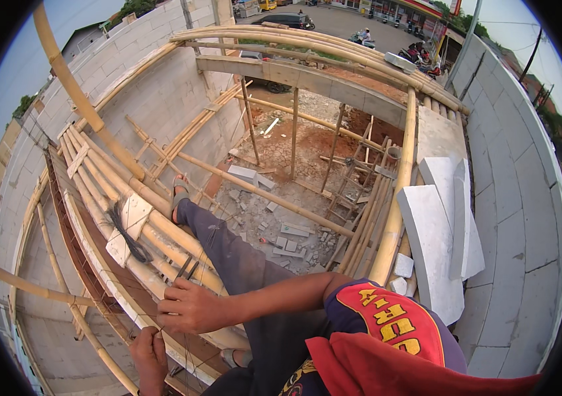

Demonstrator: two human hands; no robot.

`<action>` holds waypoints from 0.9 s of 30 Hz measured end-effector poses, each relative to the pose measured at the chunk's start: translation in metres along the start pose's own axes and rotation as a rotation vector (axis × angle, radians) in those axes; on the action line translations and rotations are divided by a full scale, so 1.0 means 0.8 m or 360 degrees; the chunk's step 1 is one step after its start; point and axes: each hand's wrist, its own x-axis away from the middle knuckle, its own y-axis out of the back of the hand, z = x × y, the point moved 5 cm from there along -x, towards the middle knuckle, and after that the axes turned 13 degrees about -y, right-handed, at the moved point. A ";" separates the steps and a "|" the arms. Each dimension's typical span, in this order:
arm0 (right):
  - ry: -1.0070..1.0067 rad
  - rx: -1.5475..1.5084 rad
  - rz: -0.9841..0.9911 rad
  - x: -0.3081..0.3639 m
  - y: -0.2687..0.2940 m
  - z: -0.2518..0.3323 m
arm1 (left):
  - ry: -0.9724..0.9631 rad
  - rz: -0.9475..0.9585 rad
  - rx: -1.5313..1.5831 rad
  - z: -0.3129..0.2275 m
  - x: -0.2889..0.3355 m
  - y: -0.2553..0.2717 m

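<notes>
My left hand is low in the picture, beside the long timber-edged trough. Its thumb and forefinger are pinched together near a thin wire, though what lies between them is too small to tell. Just above it, my right hand has its fingers curled. Two short dark bars stick out past its knuckles; whether it grips them is hidden. Reddish-brown steel rebar runs along the trough. A coil of dark wire lies over a pale flat piece on the bamboo poles.
My sandalled foot rests on the bamboo, high above a rubble-strewn floor. An upright bamboo pole stands at left. White blocks lie by the right block wall. Bamboo poles and a concrete beam span the far side.
</notes>
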 end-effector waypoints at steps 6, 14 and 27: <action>0.0408 0.0137 -0.0295 0.005 0.011 0.009 | 0.0221 0.0117 0.0103 0.000 0.003 0.003; 0.0228 0.0199 -0.0027 0.009 -0.007 0.004 | 0.0163 0.0116 0.0075 0.004 0.007 0.001; -0.1151 -0.0793 0.1457 0.036 -0.081 -0.055 | -0.0285 0.0349 -0.0381 0.004 0.017 -0.026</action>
